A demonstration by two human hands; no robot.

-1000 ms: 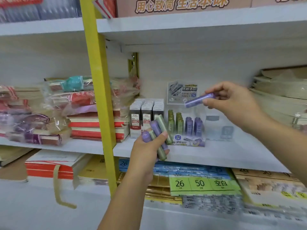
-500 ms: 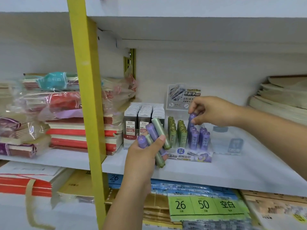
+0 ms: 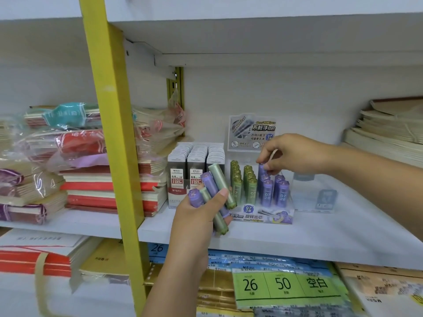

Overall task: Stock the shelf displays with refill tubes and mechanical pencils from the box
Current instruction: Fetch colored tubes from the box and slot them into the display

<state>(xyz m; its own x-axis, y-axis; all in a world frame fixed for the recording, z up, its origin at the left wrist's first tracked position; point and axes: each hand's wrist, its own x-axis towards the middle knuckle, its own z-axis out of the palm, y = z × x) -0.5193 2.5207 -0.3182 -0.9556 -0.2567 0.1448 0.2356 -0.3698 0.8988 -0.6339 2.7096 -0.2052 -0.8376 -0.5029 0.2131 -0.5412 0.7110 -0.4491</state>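
Note:
My left hand point(image 3: 196, 216) grips a bundle of refill tubes point(image 3: 212, 186), purple and green, in front of the shelf edge. A clear display stand point(image 3: 261, 213) on the shelf holds rows of green tubes point(image 3: 243, 181) on its left and purple tubes point(image 3: 274, 191) on its right. My right hand point(image 3: 288, 154) reaches over the stand and pinches the top of one purple tube point(image 3: 262, 169) standing upright at the back of the left purple row.
Grey boxes of 0.5 mm lead point(image 3: 194, 165) stand left of the stand. A yellow shelf post point(image 3: 109, 124) rises at the left, with wrapped notebook stacks point(image 3: 87, 156) behind it. Paper stacks point(image 3: 389, 133) lie at the right. Labelled paper packs point(image 3: 283, 284) fill the shelf below.
My right hand carried a purple tube from mid-air down into the back of the purple rows. The left hand kept its bundle. The camera came closer to the shelf.

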